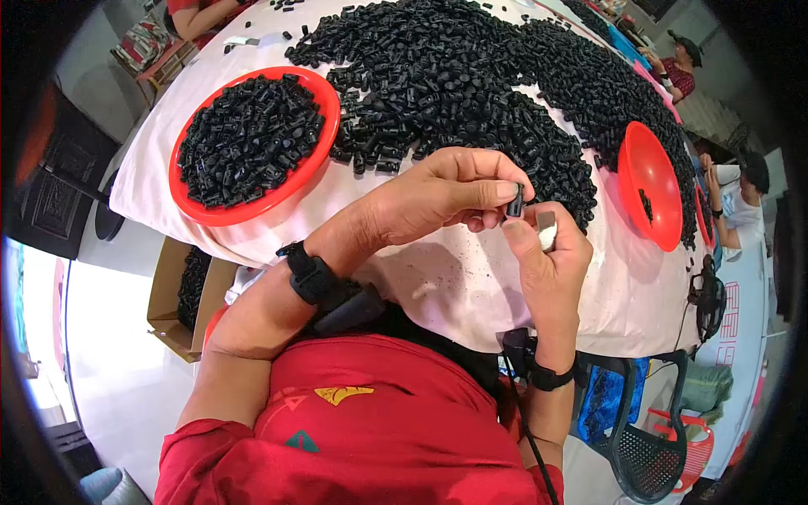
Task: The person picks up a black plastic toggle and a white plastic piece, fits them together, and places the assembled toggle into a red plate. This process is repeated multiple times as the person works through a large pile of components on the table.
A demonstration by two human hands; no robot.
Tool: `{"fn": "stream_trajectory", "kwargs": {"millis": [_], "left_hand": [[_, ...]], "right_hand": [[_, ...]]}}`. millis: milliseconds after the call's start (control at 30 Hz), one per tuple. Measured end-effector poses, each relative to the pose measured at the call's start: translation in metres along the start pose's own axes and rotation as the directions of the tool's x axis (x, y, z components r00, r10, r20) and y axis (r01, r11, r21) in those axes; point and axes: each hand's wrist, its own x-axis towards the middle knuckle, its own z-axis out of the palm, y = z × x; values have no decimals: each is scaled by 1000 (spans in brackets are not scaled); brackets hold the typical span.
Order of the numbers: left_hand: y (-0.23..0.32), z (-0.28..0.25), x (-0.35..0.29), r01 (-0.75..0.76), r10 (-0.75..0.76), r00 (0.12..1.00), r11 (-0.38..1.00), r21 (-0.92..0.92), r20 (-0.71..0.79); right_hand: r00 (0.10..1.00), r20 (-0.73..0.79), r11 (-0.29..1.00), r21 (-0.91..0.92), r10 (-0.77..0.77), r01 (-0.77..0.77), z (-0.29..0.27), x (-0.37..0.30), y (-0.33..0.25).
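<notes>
My left hand (438, 192) pinches a small black plastic cap-like piece (515, 202) upright between thumb and fingertips, over the near side of the table. Close by on its right, my right hand (554, 268) is closed around a small blade (547, 220), flat and grey with a whitish part; most of it is hidden by the fingers. My right thumb tip is at the lower end of the black piece; I cannot tell whether the blade touches it. Beyond both hands spreads a large heap of similar black pieces (438, 80).
A red bowl (331, 105) full of black pieces stands at left. Another red bowl (652, 172), tilted, holds a few at right. A second blade (241, 40) lies far left on the pale tablecloth (139, 181). Below the left edge is a cardboard box (164, 290). Other people sit around the table.
</notes>
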Motion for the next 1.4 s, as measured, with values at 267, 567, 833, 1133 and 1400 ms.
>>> {"fn": "stream_trajectory", "kwargs": {"millis": [267,567,833,1133,1400], "left_hand": [[-3,2,0,45,-45,998,999,9,31],[-4,2,-1,57,-59,998,997,52,33],[-4,2,0,68,-70,997,996,58,29],[-5,0,-1,66,-68,997,995,78,23],[-4,1,0,55,-59,998,994,98,32]], "right_hand": [[997,-4,987,-146,-74,73,1,2,3],[995,12,963,-249,-103,103,0,2,4],[989,-9,952,-270,-150,142,1,2,6],[990,-9,942,-306,-144,134,3,1,2],[989,18,938,-315,-148,146,0,1,5]]}}
